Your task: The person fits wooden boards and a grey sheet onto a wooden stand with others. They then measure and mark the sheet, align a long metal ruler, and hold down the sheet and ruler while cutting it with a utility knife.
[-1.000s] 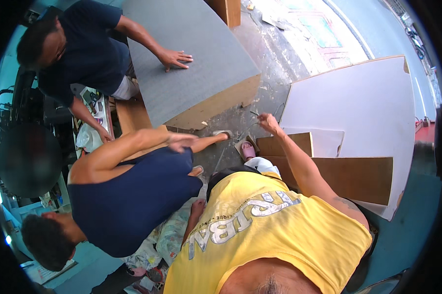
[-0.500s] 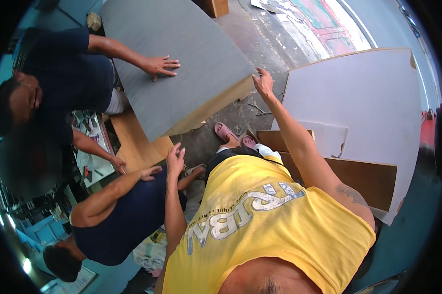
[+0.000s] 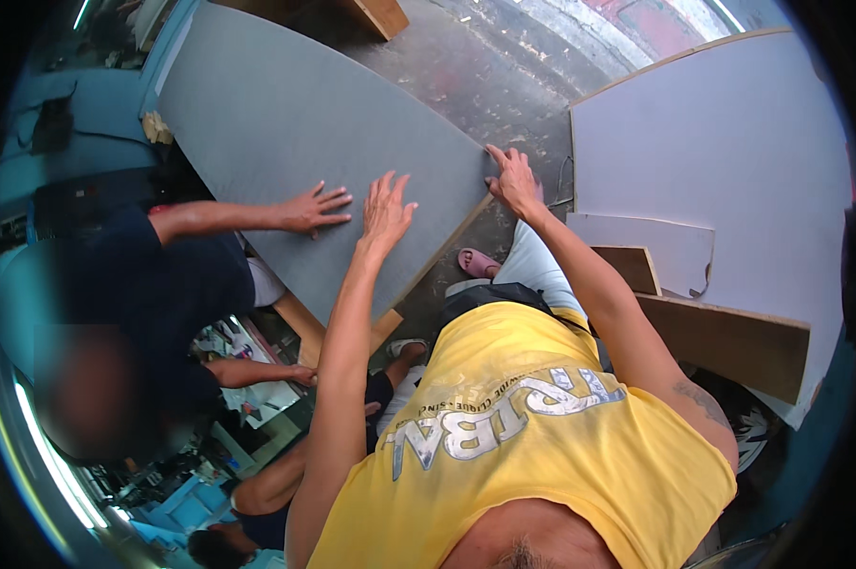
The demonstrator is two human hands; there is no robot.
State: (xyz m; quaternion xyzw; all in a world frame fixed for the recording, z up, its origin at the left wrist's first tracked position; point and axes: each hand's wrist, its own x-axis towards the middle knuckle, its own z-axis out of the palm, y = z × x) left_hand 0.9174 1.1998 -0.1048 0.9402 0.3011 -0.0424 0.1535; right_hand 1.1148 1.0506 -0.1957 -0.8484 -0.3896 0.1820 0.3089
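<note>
A large grey panel-topped piece (image 3: 285, 104) with a pale wooden edge lies in front of me. Above its near part is my left hand (image 3: 387, 216), fingers spread and holding nothing; it seems to rest on the grey surface. At the right corner of the piece is my right hand (image 3: 515, 182), its fingers apart and the fingertips at the edge; how firmly they touch, I cannot tell. A co-worker's hand (image 3: 319, 210) lies flat on the same surface, left of my left hand. Another hand (image 3: 302, 374) of that person is low beside a brown wooden part (image 3: 300, 327).
A big white panel (image 3: 703, 152) leans at the right, with brown boards (image 3: 722, 341) before it. A brown wooden block (image 3: 378, 17) stands at the far side. A second co-worker (image 3: 266, 507) is low at the left. A cluttered white-topped surface (image 3: 257, 379) lies beyond.
My left hand has reached forward onto the grey surface. My right hand stays by the corner, slightly lower. One foot has stepped forward, and the crouching co-worker appears lower in the view.
</note>
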